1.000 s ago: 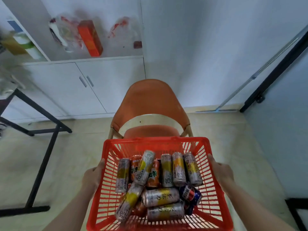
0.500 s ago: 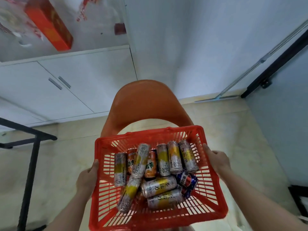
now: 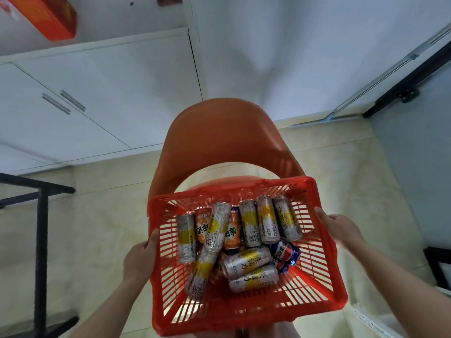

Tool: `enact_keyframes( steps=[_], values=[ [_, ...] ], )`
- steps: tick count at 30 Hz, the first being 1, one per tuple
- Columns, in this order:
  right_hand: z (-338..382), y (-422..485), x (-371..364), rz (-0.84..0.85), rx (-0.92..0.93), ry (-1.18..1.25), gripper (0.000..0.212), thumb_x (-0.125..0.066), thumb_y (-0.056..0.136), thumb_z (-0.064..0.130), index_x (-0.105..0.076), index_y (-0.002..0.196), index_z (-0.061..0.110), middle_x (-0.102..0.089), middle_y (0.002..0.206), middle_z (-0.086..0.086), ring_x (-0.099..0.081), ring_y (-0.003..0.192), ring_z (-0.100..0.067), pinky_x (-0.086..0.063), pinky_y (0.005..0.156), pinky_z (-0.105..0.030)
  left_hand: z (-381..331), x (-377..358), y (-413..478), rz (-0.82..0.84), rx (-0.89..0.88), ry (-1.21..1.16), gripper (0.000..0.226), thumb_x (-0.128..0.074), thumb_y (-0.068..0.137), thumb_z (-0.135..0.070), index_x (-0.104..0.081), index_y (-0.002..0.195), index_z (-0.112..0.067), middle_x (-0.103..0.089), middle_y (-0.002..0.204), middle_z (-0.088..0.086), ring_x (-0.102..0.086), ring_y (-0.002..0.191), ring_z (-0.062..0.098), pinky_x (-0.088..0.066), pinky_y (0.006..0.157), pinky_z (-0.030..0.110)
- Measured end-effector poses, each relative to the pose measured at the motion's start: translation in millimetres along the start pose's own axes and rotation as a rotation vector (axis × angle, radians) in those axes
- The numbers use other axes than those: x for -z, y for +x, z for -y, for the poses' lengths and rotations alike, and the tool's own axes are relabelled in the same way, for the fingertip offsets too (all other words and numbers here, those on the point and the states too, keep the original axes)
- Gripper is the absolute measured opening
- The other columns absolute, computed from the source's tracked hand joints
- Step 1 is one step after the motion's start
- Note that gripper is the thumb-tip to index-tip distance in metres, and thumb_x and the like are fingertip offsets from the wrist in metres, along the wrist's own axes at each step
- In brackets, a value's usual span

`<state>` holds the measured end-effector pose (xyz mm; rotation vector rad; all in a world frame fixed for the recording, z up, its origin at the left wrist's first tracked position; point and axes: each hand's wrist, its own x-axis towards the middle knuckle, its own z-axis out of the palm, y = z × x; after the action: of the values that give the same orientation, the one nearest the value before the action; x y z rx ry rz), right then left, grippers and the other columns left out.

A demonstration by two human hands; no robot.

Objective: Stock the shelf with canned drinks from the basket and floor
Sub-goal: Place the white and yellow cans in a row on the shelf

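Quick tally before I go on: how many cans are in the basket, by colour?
Silver-and-yellow cans: 8
Orange cans: 2
Blue cans: at least 1, the pile hides more
Total: at least 11 in the red basket

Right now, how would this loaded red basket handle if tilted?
The red basket probably feels heavy: many cans fill it, and the left grip and right grip both hold its sides. The cans lie loose on their sides, so they likely roll, shifting weight.
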<state>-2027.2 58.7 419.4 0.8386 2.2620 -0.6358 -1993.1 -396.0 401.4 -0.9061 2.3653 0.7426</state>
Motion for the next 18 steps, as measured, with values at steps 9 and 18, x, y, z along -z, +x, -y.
enact_keyframes(
  steps=[9, 18],
  values=[
    [36, -58, -52, -0.634, 0.361, 0.257, 0.036, -0.051, 0.094, 0.042, -0.058, 0.107, 0.009, -0.057, 0.104, -0.006, -0.050, 0.101, -0.024, -0.037, 0.088, -0.037, -47, -9, -50, -0.357, -0.542, -0.199, 0.030, -0.044, 0.094, -0.051, -0.051, 0.103, -0.023, -0.051, 0.099, -0.007, -0.048, 0.094, 0.014, -0.042, 0.082, 0.030],
    [134, -33, -122, 0.273, 0.319, 0.355, 0.065, -0.058, 0.090, 0.055, -0.048, 0.137, 0.012, -0.056, 0.132, -0.002, -0.055, 0.117, -0.022, -0.045, 0.089, -0.031, -57, -98, -9, 0.394, 0.049, -0.164, 0.075, -0.055, 0.087, -0.061, -0.042, 0.142, -0.011, -0.050, 0.142, 0.010, -0.049, 0.127, 0.031, -0.040, 0.100, 0.037]
  ],
)
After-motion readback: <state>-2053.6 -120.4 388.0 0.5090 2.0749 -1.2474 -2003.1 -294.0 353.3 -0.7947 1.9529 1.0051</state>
